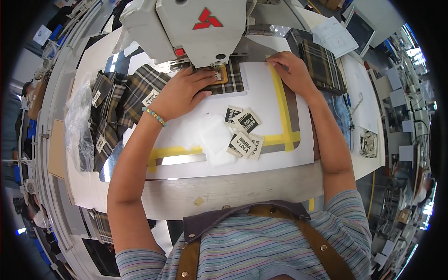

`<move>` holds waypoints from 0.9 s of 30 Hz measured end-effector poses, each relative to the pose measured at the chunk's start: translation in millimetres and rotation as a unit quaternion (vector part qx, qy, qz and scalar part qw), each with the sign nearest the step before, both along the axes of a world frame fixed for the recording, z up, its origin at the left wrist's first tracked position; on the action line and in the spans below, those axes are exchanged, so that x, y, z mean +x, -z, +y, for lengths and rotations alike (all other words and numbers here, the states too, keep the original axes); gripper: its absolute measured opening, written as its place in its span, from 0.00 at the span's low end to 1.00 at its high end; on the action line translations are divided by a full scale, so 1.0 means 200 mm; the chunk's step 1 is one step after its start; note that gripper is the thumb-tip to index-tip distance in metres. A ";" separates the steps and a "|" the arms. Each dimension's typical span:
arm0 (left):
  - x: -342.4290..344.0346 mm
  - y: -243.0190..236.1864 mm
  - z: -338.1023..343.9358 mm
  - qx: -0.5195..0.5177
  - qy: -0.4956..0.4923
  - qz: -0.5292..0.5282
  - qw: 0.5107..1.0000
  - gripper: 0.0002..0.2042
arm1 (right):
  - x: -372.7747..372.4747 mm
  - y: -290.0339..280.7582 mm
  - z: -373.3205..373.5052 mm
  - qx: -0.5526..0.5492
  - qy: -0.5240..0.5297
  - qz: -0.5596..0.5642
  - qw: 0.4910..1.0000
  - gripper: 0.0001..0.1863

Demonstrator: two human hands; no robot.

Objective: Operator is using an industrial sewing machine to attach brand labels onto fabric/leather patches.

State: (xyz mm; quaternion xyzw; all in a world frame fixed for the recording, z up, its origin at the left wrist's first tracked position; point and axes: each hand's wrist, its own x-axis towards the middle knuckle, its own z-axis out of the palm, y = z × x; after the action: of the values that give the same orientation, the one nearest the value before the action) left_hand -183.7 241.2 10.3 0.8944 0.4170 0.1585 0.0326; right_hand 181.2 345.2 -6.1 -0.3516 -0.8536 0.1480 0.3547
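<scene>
My left hand (184,93) lies with its fingers stretched out on plaid fabric (232,84), under the head of a sewing machine (200,37). Its fingertips are beside a small yellow frame (224,75) below the needle area. My right hand (292,72) is bent over the upper end of a yellow tape strip (282,105) on a white sheet (186,135). Its thumb and fingertips come close together there; what they hold, if anything, is hidden. Between my forearms, several small cream and black fabric labels (243,133) lie in a loose pile.
Plaid pieces with cream labels (109,114) are heaped at the left, beside clear plastic wrap (79,126). Folded plaid fabric (322,65) lies to the right. Beyond it are a paper sheet (335,37) and a screen (360,29). A label bundle (368,142) sits at the right edge.
</scene>
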 end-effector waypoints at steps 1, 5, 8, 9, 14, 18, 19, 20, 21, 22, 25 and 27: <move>0.00 0.00 0.01 0.006 0.014 -0.008 1.000 0.18 | 0.00 0.00 0.00 0.013 -0.019 -0.002 1.000 0.10; 0.01 0.00 0.04 -0.011 -0.012 -0.021 1.000 0.17 | 0.02 0.01 0.01 0.013 0.001 -0.028 1.000 0.10; 0.01 0.02 0.06 -0.021 -0.035 -0.041 0.998 0.16 | 0.02 0.02 0.01 0.002 0.019 -0.024 1.000 0.10; 0.01 0.02 0.07 -0.043 -0.067 -0.050 0.996 0.16 | 0.02 0.02 0.01 0.016 0.016 -0.027 0.999 0.10; -0.05 0.04 0.05 -0.028 -0.041 -0.094 0.994 0.16 | 0.01 0.02 0.00 0.023 0.025 -0.019 0.999 0.10; -0.17 0.01 -0.02 0.061 -0.077 -0.116 0.988 0.15 | -0.03 -0.02 -0.03 0.041 -0.002 -0.009 0.999 0.10; -0.21 0.00 -0.04 0.076 -0.099 -0.105 0.987 0.15 | -0.05 -0.03 -0.03 0.044 -0.028 -0.008 0.999 0.10; -0.25 -0.01 -0.04 0.064 -0.098 -0.093 0.989 0.15 | -0.07 -0.05 -0.03 0.042 -0.018 -0.011 0.999 0.10; -0.30 -0.02 -0.05 0.054 -0.132 -0.091 0.986 0.16 | -0.10 -0.06 -0.04 0.026 -0.030 -0.018 0.999 0.11; -0.33 -0.02 -0.06 0.045 -0.181 -0.089 0.978 0.16 | -0.13 -0.07 -0.04 0.021 -0.060 -0.011 0.998 0.11; -0.37 -0.01 -0.05 0.006 -0.197 -0.096 0.976 0.16 | -0.23 -0.08 -0.04 -0.029 -0.041 -0.079 0.996 0.12; -0.36 0.01 -0.04 0.004 -0.201 -0.101 0.974 0.16 | -0.29 -0.08 -0.03 -0.044 -0.003 -0.106 0.993 0.13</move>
State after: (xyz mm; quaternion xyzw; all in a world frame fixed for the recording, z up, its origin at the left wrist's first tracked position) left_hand -256.2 232.9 9.2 0.7714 0.5824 0.2535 0.0381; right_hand 122.9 338.7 10.8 -0.3779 -0.8801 0.1486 0.2461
